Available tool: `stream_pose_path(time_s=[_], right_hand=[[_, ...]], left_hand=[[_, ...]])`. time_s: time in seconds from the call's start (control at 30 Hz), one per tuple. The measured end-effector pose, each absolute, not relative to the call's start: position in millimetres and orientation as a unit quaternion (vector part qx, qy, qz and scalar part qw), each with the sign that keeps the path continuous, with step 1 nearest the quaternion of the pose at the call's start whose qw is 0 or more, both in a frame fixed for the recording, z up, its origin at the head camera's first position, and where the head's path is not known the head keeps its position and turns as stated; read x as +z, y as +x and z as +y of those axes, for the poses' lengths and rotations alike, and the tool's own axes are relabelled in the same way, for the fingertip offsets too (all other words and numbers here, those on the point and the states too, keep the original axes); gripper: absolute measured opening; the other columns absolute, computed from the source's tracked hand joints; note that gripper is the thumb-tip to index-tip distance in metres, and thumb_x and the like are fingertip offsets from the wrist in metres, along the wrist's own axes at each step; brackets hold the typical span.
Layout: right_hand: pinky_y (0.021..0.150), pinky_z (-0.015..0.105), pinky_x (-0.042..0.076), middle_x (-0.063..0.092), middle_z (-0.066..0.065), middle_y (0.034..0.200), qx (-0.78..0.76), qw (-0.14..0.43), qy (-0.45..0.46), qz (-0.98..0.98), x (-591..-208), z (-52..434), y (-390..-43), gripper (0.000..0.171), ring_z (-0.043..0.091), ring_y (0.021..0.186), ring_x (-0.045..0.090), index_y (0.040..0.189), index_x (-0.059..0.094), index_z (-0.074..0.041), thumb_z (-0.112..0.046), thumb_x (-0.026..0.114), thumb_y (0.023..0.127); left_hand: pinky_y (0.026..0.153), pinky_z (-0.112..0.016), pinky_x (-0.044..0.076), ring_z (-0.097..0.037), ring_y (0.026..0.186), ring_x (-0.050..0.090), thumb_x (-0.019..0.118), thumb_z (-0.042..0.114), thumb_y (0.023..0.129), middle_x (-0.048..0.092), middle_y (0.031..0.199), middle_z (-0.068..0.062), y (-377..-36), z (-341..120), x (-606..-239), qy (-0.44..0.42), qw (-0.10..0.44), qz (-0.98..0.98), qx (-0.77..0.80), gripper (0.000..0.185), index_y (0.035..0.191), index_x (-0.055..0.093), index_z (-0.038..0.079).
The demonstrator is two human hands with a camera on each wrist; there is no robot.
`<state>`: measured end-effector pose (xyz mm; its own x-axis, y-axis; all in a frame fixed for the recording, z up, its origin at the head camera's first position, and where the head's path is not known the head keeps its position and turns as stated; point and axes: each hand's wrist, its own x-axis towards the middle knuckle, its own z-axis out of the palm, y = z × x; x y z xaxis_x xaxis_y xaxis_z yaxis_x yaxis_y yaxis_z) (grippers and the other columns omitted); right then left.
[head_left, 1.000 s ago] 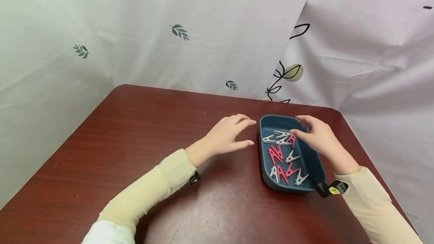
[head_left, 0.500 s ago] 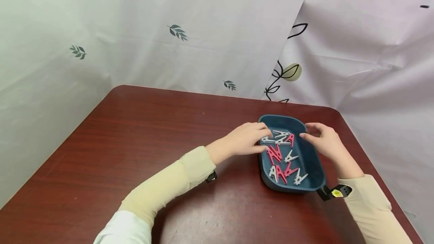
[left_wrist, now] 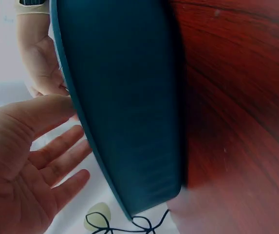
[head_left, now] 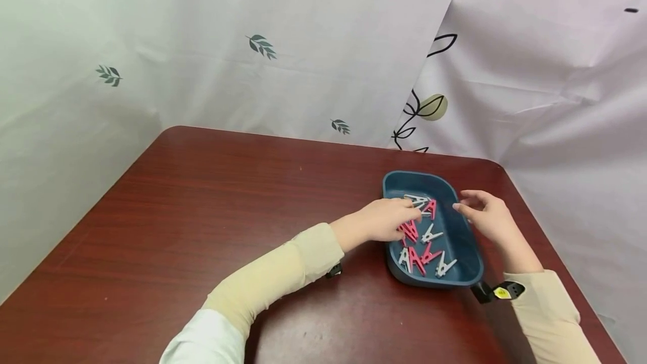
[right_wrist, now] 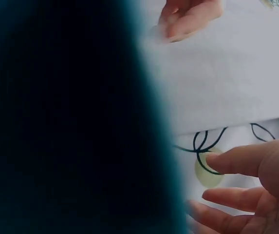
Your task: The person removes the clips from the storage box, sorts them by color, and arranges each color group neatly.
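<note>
A blue rectangular plastic bin (head_left: 464, 240) holds several small clothespins, some white (head_left: 431, 233) and some pink (head_left: 416, 261). My left hand (head_left: 386, 219) reaches across the bin's left rim, its fingers over the clothespins and hiding a few of them. Its thumb and fingers are spread apart in the left wrist view, beside the outer wall of the bin (left_wrist: 120, 97). At the right rim is my right hand (head_left: 487, 219), thumb tip right at the edge. The right wrist view shows this hand (right_wrist: 261, 183) with fingers loosely extended, nothing between them.
The bin stands on a dark red wooden table (head_left: 242, 195), near its right side. Pale curtains (head_left: 313, 44) with leaf prints hang behind the table and along both sides. A black strapped device (head_left: 497, 291) sits at the right wrist, close to the bin's near corner.
My left hand has moved right, from beside the bin to over the clothespins. The right hand has drawn back from above the bin to its right rim.
</note>
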<state>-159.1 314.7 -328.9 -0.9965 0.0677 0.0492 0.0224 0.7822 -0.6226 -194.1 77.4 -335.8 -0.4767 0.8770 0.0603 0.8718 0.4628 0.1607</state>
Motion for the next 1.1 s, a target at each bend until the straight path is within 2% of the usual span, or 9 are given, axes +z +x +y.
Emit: stream_pose_path(time_s=[0.13, 0.37, 0.47, 0.73, 0.8, 0.9, 0.97, 1.03, 1.1], right_hand=[[0.069, 0.033, 0.057, 0.054, 0.034, 0.118, 0.356, 0.013, -0.032, -0.934, -331, 319, -159, 0.056, 0.037, 0.097, 0.061, 0.134, 0.042, 0.01, -0.028, 0.056, 0.096], [0.068, 0.029, 0.057, 0.052, 0.037, 0.123, 0.4, -0.009, -0.035, -0.916, -337, 329, -161, 0.057, 0.034, 0.095, 0.065, 0.138, 0.037, 0.01, -0.026, 0.053, 0.097], [0.068, 0.03, 0.057, 0.051, 0.038, 0.124, 0.408, -0.017, -0.03, -0.912, -338, 333, -162, 0.059, 0.026, 0.09, 0.067, 0.14, 0.033, 0.01, -0.024, 0.053, 0.097], [0.07, 0.031, 0.057, 0.05, 0.037, 0.127, 0.439, -0.044, -0.038, -0.897, -347, 344, -162, 0.062, 0.0, 0.082, 0.064, 0.142, 0.031, 0.01, -0.021, 0.057, 0.095], [0.07, 0.028, 0.057, 0.058, 0.03, 0.122, 0.454, -0.053, -0.045, -0.888, -349, 347, -162, 0.061, -0.004, 0.08, 0.062, 0.142, 0.031, 0.01, -0.021, 0.057, 0.095], [0.069, 0.025, 0.056, 0.068, 0.004, 0.107, 0.484, -0.064, -0.052, -0.871, -351, 351, -162, 0.062, -0.006, 0.079, 0.062, 0.142, 0.031, 0.01, -0.019, 0.058, 0.095], [0.069, 0.024, 0.056, 0.065, -0.013, 0.099, 0.498, -0.07, -0.052, -0.863, -352, 353, -163, 0.062, -0.004, 0.078, 0.062, 0.142, 0.031, 0.01, -0.018, 0.059, 0.094], [0.068, 0.024, 0.056, 0.06, -0.02, 0.095, 0.51, -0.077, -0.048, -0.855, -354, 354, -163, 0.063, -0.002, 0.077, 0.063, 0.141, 0.031, 0.011, -0.017, 0.06, 0.093], [0.068, 0.025, 0.056, 0.059, -0.021, 0.094, 0.52, -0.086, -0.045, -0.848, -355, 353, -164, 0.064, 0.001, 0.077, 0.064, 0.14, 0.031, 0.012, -0.016, 0.062, 0.092]], left_hand=[[0.092, -0.022, 0.046, -0.01, 0.107, 0.057, 0.072, 0.027, 0.085, 0.061, 0.118, 0.001, -192, 86, -341, 0.509, 0.028, 0.858, 0.055, 0.039, 0.121, 0.06, 0.018], [0.094, -0.022, 0.044, -0.009, 0.102, 0.058, 0.071, 0.027, 0.085, 0.063, 0.109, 0.003, -192, 97, -348, 0.503, 0.021, 0.864, 0.026, 0.033, 0.116, 0.063, 0.018], [0.093, -0.023, 0.044, -0.008, 0.099, 0.057, 0.071, 0.026, 0.085, 0.064, 0.106, 0.004, -193, 100, -350, 0.5, 0.028, 0.865, 0.025, 0.029, 0.112, 0.064, 0.018], [0.075, -0.018, 0.043, -0.004, 0.083, 0.054, 0.069, 0.021, 0.086, 0.063, 0.092, 0.008, -195, 108, -357, 0.482, 0.052, 0.874, 0.039, 0.012, 0.098, 0.067, 0.02], [0.075, -0.018, 0.044, -0.003, 0.085, 0.055, 0.068, 0.019, 0.087, 0.064, 0.092, 0.009, -195, 109, -358, 0.479, 0.056, 0.875, 0.042, 0.009, 0.096, 0.068, 0.021], [0.075, -0.019, 0.046, -0.002, 0.088, 0.057, 0.068, 0.017, 0.087, 0.065, 0.094, 0.011, -196, 112, -359, 0.475, 0.062, 0.877, 0.043, 0.008, 0.093, 0.069, 0.023], [0.076, -0.02, 0.046, -0.002, 0.089, 0.057, 0.067, 0.015, 0.088, 0.065, 0.094, 0.012, -196, 113, -360, 0.472, 0.064, 0.879, 0.039, 0.01, 0.092, 0.069, 0.024], [0.076, -0.021, 0.046, -0.003, 0.089, 0.057, 0.066, 0.015, 0.088, 0.065, 0.094, 0.012, -197, 113, -360, 0.466, 0.068, 0.881, 0.033, 0.011, 0.092, 0.069, 0.024], [0.078, -0.023, 0.046, -0.003, 0.09, 0.056, 0.065, 0.014, 0.088, 0.064, 0.095, 0.012, -196, 113, -360, 0.46, 0.072, 0.885, 0.024, 0.013, 0.093, 0.069, 0.025]])
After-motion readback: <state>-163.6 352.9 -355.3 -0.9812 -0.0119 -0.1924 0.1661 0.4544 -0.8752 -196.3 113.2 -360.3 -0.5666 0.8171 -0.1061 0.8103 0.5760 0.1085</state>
